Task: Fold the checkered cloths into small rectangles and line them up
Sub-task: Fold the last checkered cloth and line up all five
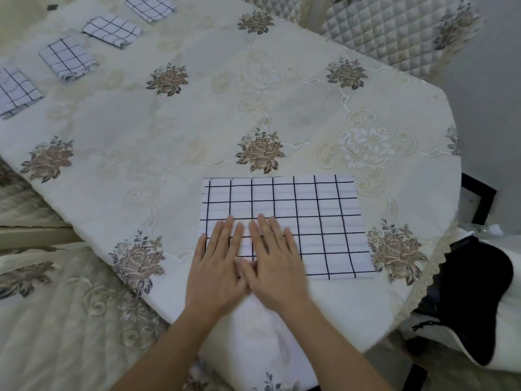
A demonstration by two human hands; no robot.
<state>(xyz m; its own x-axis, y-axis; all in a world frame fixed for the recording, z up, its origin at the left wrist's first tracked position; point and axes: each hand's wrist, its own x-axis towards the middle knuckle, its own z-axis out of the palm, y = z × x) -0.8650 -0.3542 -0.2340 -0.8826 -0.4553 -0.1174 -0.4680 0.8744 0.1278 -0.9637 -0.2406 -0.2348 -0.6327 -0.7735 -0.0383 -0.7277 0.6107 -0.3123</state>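
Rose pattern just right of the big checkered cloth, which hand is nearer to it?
Right. The right hand presses the cloth left of the rose; the left hand lies farther left.

One wide-angle head cam looks fwd & down across table [197, 122], close to near edge.

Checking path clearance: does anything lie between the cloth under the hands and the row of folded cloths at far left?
Nothing visible does; only floral tablecloth separates the large checkered cloth from the folded cloths.
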